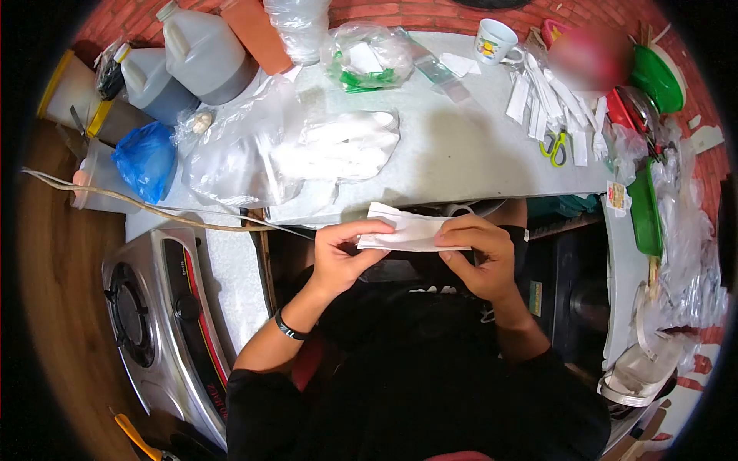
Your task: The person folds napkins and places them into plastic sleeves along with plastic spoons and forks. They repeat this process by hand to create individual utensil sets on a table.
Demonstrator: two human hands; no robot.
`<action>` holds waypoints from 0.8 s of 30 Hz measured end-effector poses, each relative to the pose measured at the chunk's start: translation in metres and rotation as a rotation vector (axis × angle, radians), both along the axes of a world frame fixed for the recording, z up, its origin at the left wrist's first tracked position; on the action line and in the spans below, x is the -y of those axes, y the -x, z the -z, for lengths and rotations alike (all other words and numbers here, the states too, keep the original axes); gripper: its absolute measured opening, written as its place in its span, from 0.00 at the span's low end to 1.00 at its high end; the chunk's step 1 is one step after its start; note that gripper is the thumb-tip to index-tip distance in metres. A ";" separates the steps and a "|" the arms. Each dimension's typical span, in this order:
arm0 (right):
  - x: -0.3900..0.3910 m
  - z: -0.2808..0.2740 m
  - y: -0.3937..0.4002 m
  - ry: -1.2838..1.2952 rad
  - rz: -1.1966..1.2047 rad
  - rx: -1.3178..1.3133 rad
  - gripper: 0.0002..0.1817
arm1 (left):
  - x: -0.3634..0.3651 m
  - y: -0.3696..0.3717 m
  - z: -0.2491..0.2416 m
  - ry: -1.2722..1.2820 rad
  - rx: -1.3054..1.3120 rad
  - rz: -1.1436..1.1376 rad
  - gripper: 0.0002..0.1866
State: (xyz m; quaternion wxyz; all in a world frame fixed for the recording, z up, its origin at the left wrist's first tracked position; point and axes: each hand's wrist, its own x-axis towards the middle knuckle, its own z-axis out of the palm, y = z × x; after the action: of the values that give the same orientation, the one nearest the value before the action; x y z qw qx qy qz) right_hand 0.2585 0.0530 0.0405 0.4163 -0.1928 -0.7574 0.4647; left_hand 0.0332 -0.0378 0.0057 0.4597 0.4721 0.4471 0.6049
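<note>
A white folded sheet of paper (415, 231) is held level in front of my body, just off the table's front edge. My left hand (344, 250) pinches its left end, thumb below and fingers above. At the right end, the fingers and thumb of my right hand (480, 250) grip the paper. Behind it on the table lies a clear plastic bag of white items (350, 146). Several folded white paper strips (547, 96) lie at the back right, beside green-handled scissors (553, 147).
A grey table (477, 165) spans the front, with large jugs (207, 58), a blue bag (146, 161) and a white mug (495, 41). A gas stove (165, 315) stands at the left. Green trays (644, 211) and plastic bags line the right.
</note>
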 end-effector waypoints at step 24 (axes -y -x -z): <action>-0.004 0.032 0.003 0.108 0.180 -0.216 0.08 | -0.012 -0.002 -0.002 -0.085 -0.251 -0.207 0.07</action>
State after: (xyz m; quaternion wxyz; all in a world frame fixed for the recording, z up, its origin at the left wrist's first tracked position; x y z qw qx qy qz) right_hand 0.2556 0.0574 0.0087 0.5242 -0.2309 -0.6617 0.4838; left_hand 0.0351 -0.0261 0.0073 0.3151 0.5144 0.5214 0.6035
